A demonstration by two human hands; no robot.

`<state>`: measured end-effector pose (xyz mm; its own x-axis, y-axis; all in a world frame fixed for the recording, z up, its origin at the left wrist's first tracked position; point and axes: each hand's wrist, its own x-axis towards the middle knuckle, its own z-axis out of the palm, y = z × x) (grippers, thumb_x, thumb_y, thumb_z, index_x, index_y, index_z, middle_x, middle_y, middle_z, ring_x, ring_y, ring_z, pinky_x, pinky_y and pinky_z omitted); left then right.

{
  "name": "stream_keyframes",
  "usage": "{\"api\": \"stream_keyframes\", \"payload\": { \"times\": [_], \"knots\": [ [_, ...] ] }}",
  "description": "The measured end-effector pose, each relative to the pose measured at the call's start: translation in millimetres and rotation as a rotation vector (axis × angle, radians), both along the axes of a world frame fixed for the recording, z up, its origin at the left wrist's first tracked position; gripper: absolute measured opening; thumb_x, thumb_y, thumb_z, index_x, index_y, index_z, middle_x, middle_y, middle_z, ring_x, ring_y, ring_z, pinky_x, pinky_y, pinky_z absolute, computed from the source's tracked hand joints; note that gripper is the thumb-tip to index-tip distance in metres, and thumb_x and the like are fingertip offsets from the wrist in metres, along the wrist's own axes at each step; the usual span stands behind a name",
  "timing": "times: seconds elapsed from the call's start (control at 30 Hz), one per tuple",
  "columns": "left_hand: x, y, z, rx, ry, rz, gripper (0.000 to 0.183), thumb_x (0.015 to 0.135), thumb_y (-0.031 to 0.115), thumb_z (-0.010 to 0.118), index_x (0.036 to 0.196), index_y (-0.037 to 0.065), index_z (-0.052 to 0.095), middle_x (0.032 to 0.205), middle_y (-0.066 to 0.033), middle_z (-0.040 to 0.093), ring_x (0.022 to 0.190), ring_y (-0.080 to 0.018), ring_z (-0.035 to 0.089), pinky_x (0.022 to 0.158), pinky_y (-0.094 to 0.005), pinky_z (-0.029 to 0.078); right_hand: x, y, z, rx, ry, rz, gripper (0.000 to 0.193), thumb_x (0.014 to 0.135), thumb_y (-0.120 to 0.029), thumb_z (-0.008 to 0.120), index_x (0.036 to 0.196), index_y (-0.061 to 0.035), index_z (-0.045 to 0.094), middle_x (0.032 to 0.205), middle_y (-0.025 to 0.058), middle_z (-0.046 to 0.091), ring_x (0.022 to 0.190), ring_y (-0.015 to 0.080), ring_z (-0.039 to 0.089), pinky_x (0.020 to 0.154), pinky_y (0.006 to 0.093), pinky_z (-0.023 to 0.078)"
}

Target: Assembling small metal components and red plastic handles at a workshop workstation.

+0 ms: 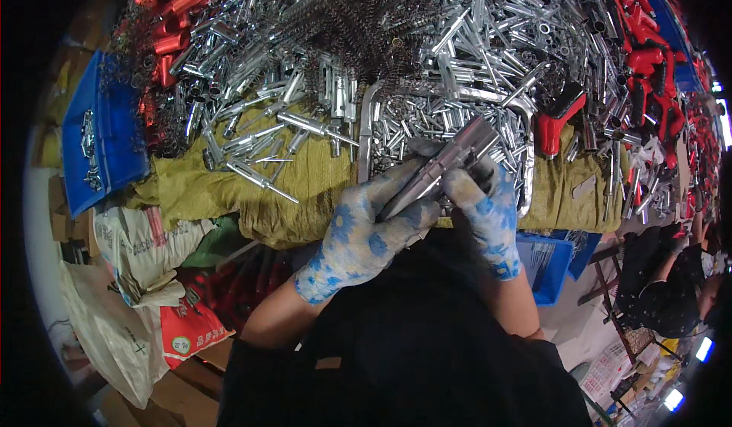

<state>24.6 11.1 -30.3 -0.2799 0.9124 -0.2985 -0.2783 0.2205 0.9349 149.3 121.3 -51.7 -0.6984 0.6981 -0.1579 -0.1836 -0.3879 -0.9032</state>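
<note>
Both my hands wear white gloves with blue flowers and are in front of my body, above the table's near edge. A long, grey metal tool body (446, 160) lies slantwise between them, its far end up and to the right. My left hand (374, 225) is wrapped around its near end. My right hand (482, 202) grips its right side with bent fingers; some fingertips are hidden. Just beyond the hands stands a metal-rimmed tray (367, 126) of small silver pins (400, 122). A red and black handle piece (560, 120) lies to its right.
Heaped behind are dark coil springs (374, 23), silver rods and tubes (496, 15), red tubes (191, 0) and red handles (644, 61). A yellow-green woven sack (206, 198) covers the front edge. Blue bins (126, 145) flank the table. Another person (663, 290) sits at the right.
</note>
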Motion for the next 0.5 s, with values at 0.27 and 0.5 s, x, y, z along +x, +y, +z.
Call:
{"api": "stream_keyframes", "payload": {
  "times": [0.27, 0.5],
  "knots": [
    [4, 5, -4, 0.068, 0.504, -0.006, 0.042, 0.082, 0.024, 0.071, 0.113, -0.001, 0.059, 0.09, -0.018, 0.068, 0.077, -0.0272, 0.068, 0.07, -0.0371, 0.052, 2, 9, -22, -0.08, -0.008, -0.064, 0.041, 0.092, -0.033, 0.064, 0.11, 0.0032, 0.059, 0.101, 0.0112, 0.067, 0.091, 0.0156, 0.064, 0.083, 0.0305, 0.052],
    [16, 2, -6, -0.057, 0.798, -0.089, 0.029, 0.084, 0.024, 0.069, 0.099, 0.001, 0.058, 0.08, -0.0211, 0.065, 0.077, -0.0379, 0.066, 0.066, -0.0436, 0.052, 8, 29, -33, -0.259, 0.215, -0.191, 0.051, 0.095, -0.042, 0.054, 0.124, -0.0004, 0.051, 0.114, 0.0161, 0.062, 0.102, 0.0272, 0.062, 0.089, 0.0408, 0.05]
  ]
}}
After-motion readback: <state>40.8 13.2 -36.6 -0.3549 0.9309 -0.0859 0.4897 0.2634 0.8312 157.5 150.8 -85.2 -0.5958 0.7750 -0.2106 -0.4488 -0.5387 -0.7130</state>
